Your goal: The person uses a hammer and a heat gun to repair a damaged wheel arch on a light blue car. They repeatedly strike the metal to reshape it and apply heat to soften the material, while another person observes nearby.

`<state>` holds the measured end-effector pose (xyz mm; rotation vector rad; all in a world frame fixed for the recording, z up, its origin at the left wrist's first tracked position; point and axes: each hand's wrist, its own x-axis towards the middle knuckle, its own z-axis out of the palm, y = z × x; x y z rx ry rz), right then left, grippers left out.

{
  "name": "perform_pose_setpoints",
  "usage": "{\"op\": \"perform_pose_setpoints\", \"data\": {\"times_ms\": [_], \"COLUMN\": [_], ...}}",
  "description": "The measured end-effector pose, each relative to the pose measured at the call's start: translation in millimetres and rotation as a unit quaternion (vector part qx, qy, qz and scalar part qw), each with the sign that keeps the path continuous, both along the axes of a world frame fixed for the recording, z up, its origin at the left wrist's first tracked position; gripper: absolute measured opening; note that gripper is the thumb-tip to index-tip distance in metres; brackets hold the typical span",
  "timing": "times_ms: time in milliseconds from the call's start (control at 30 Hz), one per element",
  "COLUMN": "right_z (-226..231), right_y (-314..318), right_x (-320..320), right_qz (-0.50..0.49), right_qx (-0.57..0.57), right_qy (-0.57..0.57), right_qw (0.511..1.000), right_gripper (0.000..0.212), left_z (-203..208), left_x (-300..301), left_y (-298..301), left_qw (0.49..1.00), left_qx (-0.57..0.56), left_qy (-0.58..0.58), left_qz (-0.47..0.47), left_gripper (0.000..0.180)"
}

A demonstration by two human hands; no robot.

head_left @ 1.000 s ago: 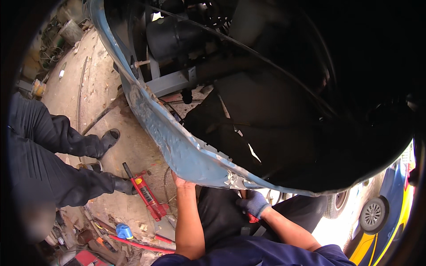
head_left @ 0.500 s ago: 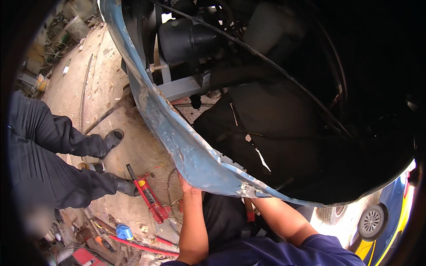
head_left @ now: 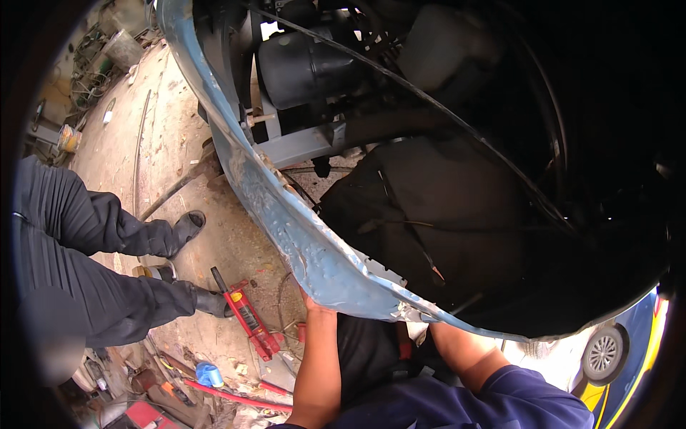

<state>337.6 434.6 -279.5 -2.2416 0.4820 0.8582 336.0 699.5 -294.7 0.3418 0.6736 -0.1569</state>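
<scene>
A large dented blue vehicle body panel (head_left: 343,286), its paint chipped along the rim, curves across the middle in front of me. My left hand (head_left: 316,306) is up against the panel's lower outer side, and the panel hides its fingers. My right hand goes behind the lower edge farther right; only the wrist and forearm show, beside a whitish torn patch (head_left: 411,312) on the rim. Inside the dark bay beyond the panel are a black cylindrical housing (head_left: 300,68), a grey metal bracket (head_left: 296,146) and a long thin rod (head_left: 421,93).
A person in dark trousers (head_left: 107,293) stands at the left. By that person's shoe lies a red jack (head_left: 250,322). Scrap, a red bar (head_left: 236,397) and a blue roll (head_left: 209,375) litter the lower left. A blue and yellow car (head_left: 622,357) stands at the lower right.
The whole view has shifted slightly, so most things sit a little farther right and lower. My right forearm has moved right, and a whitish piece now shows beside the wrist.
</scene>
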Motion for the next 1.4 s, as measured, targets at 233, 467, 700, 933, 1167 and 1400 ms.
{"op": "perform_pose_setpoints", "data": {"times_ms": [233, 467, 700, 933, 1167, 1400], "right_z": [-13.4, -61.3, -53.9, 8.7, 109.1, 145.6], "right_y": [-34.4, -48.6, -23.0, -6.5, -9.8, -12.6], "right_x": [-12.2, -48.0, -99.6, -75.6, -92.3, -129.1], "right_qz": [-0.020, -0.035, -0.310, 0.048, -0.366, -0.376], "right_qx": [-0.030, -0.061, 0.256, 0.052, 0.530, 0.482], "right_qy": [0.011, 0.032, 0.133, -0.027, 0.043, 0.120], "right_qw": [0.999, 0.997, 0.906, 0.997, 0.764, 0.782], "right_gripper": [0.053, 0.054, 0.081, 0.050, 0.024, 0.017], "left_z": [30.3, 152.0, 331.3, 349.6, 343.2, 343.3], "left_x": [-2.9, -4.5, 66.1, 102.6, 102.6, 103.4], "left_y": [-12.4, -2.1, -33.5, -74.5, -70.6, -67.3], "left_qw": [0.998, 0.813, 0.408, 0.298, 0.333, 0.324], "left_qx": [-0.058, 0.559, 0.734, 0.764, 0.751, 0.758], "left_qy": [-0.019, 0.070, -0.521, -0.560, -0.558, -0.557], "left_qz": [-0.020, 0.148, 0.154, 0.114, 0.117, 0.101], "left_gripper": [0.056, 0.050, 0.048, 0.062, 0.063, 0.072]}}
